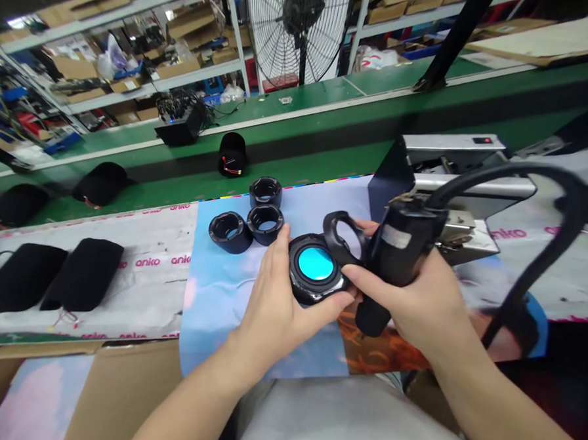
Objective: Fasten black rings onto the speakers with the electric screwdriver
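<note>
My left hand (pixel 282 305) is wrapped round a black round housing (pixel 314 296) with a shiny cyan disc (pixel 316 264) set in its middle. The disc faces up. My right hand (pixel 422 299) is closed round a black cylindrical device (pixel 404 242), its thumb across the body and fingertips showing behind. A thick black cable (pixel 528 170) runs from the device's upper end. Close to the housing's upper right edge is a black open ring (pixel 331 232); whether it is joined to the device, I cannot tell. Beyond my left hand stand three short black tubes (pixel 230 241).
A metal-sided machine (pixel 455 144) with a red switch stands at the right. Black fabric-like covers (pixel 87 275) lie on the printed white sheet at left. A blue picture mat (pixel 211 294) covers the bench under my hands. Behind are a large fan (pixel 302 13) and loaded shelves.
</note>
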Available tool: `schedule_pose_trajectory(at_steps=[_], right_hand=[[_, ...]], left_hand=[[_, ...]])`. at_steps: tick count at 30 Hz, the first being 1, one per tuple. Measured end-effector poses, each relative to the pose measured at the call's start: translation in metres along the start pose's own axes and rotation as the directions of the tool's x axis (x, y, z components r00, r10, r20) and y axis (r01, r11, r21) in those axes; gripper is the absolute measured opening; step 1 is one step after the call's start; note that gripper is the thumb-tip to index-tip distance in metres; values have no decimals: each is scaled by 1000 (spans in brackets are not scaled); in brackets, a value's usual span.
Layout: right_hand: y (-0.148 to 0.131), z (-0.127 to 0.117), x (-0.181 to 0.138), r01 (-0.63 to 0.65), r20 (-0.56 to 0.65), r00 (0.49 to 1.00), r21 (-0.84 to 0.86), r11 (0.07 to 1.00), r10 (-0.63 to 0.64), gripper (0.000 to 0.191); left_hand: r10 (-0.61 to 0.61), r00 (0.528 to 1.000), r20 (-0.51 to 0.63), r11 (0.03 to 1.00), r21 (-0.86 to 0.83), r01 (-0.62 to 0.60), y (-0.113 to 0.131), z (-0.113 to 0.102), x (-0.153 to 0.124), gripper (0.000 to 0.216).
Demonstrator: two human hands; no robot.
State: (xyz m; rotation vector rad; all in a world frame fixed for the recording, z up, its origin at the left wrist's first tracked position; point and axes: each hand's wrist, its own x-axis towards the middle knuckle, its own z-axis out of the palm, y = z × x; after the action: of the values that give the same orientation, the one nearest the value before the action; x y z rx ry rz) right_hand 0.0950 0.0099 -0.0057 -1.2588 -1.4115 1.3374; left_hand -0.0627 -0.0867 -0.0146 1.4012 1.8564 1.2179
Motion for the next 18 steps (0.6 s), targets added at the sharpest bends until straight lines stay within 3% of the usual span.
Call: schedule_pose_trajectory(at_steps=[3, 5, 7, 9, 13, 18], right_hand=[[0, 2, -1, 7, -7, 1000, -20, 1000, -7, 72], [2, 3, -3, -10, 19, 1000, 10, 1000, 10, 74], [5, 4, -6, -29, 53, 998, 41, 999, 27, 77], [7, 3, -8, -46, 85, 996, 66, 997, 40, 80], [9, 0, -11, -59, 114, 992, 89, 994, 49, 73], [13, -2, -13, 27, 79, 996, 43, 999, -30, 62]], left_hand=[[-77, 992, 104, 974, -206, 98, -10, -5, -4, 130], [11, 972, 236, 924, -373, 80, -20, -12, -5, 130], [135, 940, 312, 868, -495, 39, -31, -19, -5, 117], [195, 928, 318, 846, -534, 5, -39, -22, -5, 107], [228, 930, 289, 834, -550, -33, -43, -19, -8, 113], [213, 942, 261, 821, -570, -28, -41, -15, -14, 108]])
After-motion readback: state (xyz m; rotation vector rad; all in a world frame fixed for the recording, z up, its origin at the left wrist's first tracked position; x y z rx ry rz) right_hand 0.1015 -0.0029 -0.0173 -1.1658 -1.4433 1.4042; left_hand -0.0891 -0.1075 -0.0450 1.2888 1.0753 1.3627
